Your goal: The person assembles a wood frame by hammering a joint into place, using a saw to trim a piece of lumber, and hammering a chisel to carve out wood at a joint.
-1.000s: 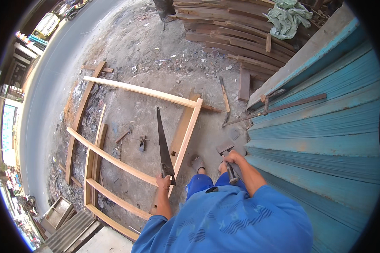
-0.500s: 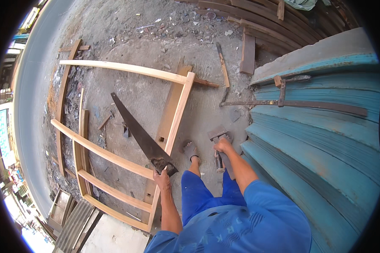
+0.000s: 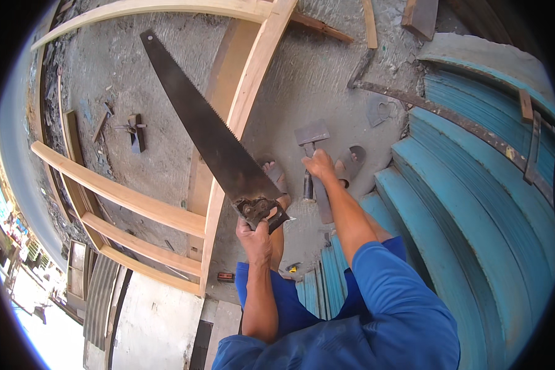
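Note:
My left hand (image 3: 254, 242) is closed round the handle of a large handsaw (image 3: 209, 129). Its dark blade points up and left, passing over a pale wooden frame (image 3: 135, 203) of long rails and crosspieces. In my right hand (image 3: 320, 165) is a hammer-like tool (image 3: 312, 132) with a broad blocky head, gripped below that head. A black-handled tool (image 3: 308, 185) and a flat brown length (image 3: 322, 203) extend below the same hand; how they join or are held is hidden by the fingers.
Teal stacked sheets (image 3: 462, 203) rise on the right, with a long rusty bar clamp (image 3: 438, 108) lying across them. A hand plane (image 3: 135, 132) rests on the concrete inside the frame. Corrugated sheet (image 3: 102, 302) and a white panel (image 3: 154, 324) lie at lower left.
The view has moved closer over the ground, and the frame appears larger. Both hands keep their tools; the saw sits further right of the frame's near rail, its blade still pointing up-left.

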A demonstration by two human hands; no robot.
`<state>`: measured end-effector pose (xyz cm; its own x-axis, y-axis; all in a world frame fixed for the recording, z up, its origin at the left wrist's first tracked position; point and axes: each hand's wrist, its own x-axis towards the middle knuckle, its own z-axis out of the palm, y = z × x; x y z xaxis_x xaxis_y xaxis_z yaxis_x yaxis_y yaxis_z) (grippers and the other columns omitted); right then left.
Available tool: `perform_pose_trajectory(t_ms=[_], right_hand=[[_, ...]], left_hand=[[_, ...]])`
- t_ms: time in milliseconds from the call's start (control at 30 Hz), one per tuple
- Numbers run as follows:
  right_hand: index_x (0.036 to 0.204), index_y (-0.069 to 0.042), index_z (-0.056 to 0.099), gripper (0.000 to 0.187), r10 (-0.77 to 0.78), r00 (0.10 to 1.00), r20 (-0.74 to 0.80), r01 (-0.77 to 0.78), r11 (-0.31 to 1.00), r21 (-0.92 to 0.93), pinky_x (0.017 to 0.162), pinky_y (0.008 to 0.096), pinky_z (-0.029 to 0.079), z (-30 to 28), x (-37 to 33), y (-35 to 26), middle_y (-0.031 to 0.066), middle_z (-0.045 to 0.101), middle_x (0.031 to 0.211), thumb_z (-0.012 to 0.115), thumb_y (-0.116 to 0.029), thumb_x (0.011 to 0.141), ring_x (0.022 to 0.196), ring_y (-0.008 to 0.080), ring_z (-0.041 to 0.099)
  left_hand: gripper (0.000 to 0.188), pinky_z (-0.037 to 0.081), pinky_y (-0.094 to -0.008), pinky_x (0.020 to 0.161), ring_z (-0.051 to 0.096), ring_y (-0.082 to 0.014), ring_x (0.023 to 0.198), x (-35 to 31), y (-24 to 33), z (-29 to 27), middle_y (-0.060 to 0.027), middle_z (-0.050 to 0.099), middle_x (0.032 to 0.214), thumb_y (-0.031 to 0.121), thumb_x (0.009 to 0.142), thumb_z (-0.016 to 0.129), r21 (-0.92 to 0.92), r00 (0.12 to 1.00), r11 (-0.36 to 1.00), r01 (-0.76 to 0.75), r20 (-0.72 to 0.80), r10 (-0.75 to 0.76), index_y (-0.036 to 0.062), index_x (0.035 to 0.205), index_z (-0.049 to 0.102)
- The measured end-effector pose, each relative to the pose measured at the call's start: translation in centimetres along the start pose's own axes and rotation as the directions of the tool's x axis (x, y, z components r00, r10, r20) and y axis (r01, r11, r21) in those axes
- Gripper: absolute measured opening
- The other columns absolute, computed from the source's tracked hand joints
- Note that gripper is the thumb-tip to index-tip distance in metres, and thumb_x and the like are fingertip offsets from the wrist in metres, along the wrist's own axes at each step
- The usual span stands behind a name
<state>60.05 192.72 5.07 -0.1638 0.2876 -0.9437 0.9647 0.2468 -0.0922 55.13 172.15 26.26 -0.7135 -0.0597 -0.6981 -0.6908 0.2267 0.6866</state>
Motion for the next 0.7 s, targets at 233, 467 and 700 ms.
perform_pose_trajectory(t_ms=[233,467,700], right_hand=[[0.127,0.004,0.056,0.059,-0.04,0.998,0.047,0.042,0.997,-0.057,0.098,0.0459,0.048,5.1,0.8,4.2,0.0294,0.063,0.121,0.067,-0.028,0.079,0.116,0.0427,0.06],[0.139,-0.002,0.047,0.069,-0.078,0.983,-0.164,0.168,0.737,0.655,0.094,0.0411,0.048,-6.4,-7.1,9.9,0.0165,0.064,0.12,0.074,-0.028,0.082,0.108,0.0267,0.061],[0.15,0.0,0.027,0.09,0.214,0.695,-0.686,0.618,0.309,0.723,0.108,0.0468,0.034,-29.8,-25.1,12.0,0.0197,0.044,0.146,0.076,-0.039,0.085,0.132,0.0309,0.042]], left_hand=[[0.026,0.048,-0.0285,0.088,0.061,-0.012,0.094,1.7,3.2,2.6,-0.004,0.066,0.102,-0.007,0.083,0.054,0.036,0.998,0.997,-0.069,-0.013,0.069,0.0004,0.106,0.064],[0.029,0.05,-0.0289,0.087,0.063,-0.0134,0.09,1.4,2.9,2.1,-0.0054,0.066,0.101,-0.008,0.08,0.053,-0.019,0.995,0.999,-0.044,0.093,0.045,0.0003,0.105,0.064],[0.028,0.051,-0.0255,0.079,0.062,-0.0104,0.083,-2.2,8.0,-1.5,-0.0033,0.066,0.096,-0.008,0.079,0.051,-0.045,0.985,0.999,-0.009,0.174,0.016,0.001,0.102,0.064]])
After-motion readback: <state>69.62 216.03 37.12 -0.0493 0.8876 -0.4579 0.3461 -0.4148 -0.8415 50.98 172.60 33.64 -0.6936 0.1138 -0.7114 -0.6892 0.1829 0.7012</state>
